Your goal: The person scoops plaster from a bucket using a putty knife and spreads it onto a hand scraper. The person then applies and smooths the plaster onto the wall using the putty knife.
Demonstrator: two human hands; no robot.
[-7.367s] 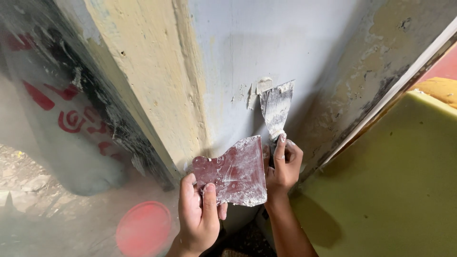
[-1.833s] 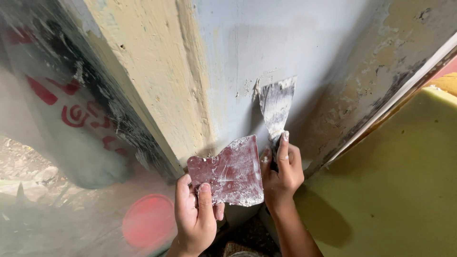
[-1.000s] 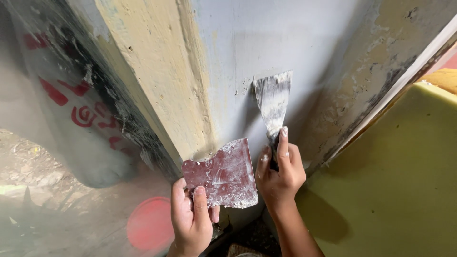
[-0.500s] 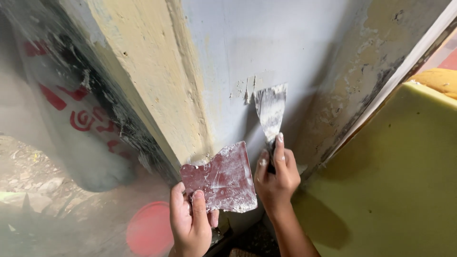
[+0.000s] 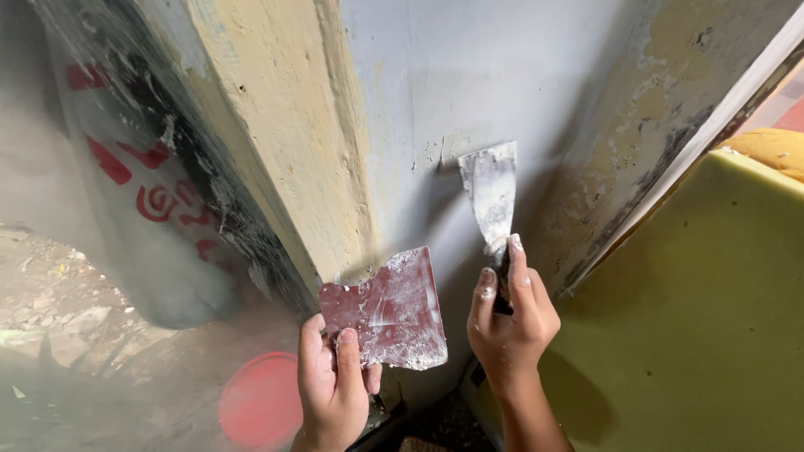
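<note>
**Wall corner, tools in place**

Putty knife [image 5: 491, 197] flat against wall [image 5: 469, 75], at 12 o'clock from right hand [image 5: 511, 314]. Plate [image 5: 387, 308] at 9 o'clock of it, above left hand [image 5: 333, 381]. Foam slab [image 5: 695, 318] at 3 o'clock.

A building under repair: peeling wall [image 5: 435, 92], plastic sheeting [image 5: 126, 251], putty-smeared tools.

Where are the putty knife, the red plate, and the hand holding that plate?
putty knife [image 5: 490, 194], head view, middle of its blade.
red plate [image 5: 387, 308], head view, middle of its smeared face.
left hand [image 5: 333, 393], head view, its back.
</note>
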